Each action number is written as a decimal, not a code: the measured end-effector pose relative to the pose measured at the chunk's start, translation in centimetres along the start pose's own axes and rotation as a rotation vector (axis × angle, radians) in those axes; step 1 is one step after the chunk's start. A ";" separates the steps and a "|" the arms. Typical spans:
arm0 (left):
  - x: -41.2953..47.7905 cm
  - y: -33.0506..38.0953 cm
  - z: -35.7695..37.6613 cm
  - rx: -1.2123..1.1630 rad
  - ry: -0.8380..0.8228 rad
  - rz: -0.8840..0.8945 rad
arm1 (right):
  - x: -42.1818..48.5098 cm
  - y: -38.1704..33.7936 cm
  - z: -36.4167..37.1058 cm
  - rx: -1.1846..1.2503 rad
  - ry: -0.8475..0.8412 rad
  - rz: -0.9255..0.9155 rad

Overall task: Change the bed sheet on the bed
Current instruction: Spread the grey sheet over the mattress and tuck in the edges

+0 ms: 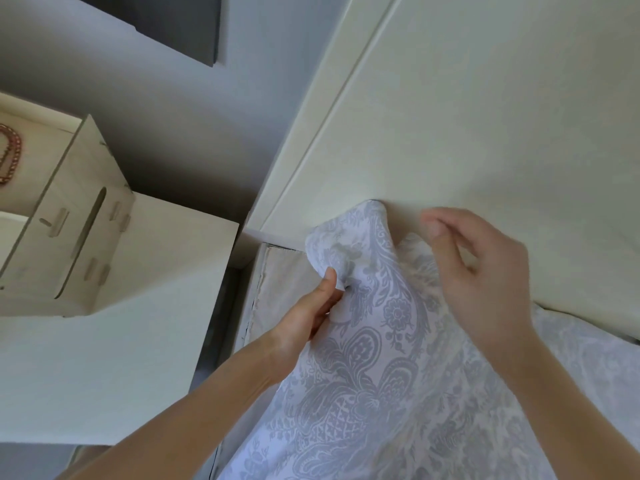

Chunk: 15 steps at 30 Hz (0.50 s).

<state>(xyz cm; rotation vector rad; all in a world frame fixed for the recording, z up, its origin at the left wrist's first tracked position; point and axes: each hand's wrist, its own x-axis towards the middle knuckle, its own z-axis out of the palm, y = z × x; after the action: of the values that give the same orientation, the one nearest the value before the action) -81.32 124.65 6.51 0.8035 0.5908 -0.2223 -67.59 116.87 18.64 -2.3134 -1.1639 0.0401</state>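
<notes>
1. the left hand (311,313) pinches a bunched fold of the patterned bed sheet (381,358) between thumb and fingers, closed firmly on the cloth near its raised corner.
2. the right hand (485,271) hovers over the sheet with fingers loosely curled and apart; it holds nothing that i can see, though its fingertips sit very near the fabric by the headboard (450,116).
3. the sheet's corner stands up against the headboard, not yet pulled down over the mattress corner (287,271), whose bare beige cover shows just to the left of the cloth.
4. the rest of the sheet spreads down and to the right across the bed, lying loose and rumpled.
5. beside the bed stands a white nightstand (156,306) with a cardboard box (69,237) on top, well clear of the hands.
6. the step in hand looks like fitting this head-end corner. whether the sheet goes on or comes off cannot be told for sure.
7. if going on, the next move calls for stretching the corner over the exposed mattress edge and tucking it down.
</notes>
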 end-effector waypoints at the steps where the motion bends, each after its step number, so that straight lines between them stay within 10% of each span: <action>1: 0.0 0.1 0.0 -0.010 -0.004 0.005 | -1.2 -0.1 0.2 -0.119 0.057 -0.074; 10: 1.7 -0.9 0.6 -0.071 -0.054 0.206 | 2.5 1.8 4.3 0.100 -1.062 0.362; 15: 1.4 -1.8 0.5 -0.076 -0.062 0.122 | 4.9 2.5 5.4 -0.198 -1.230 0.474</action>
<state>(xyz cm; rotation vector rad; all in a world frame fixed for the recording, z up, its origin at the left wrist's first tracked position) -80.66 123.10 4.86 0.7532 0.4877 -0.1120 -64.07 121.82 13.84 -2.6715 -1.0448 1.7721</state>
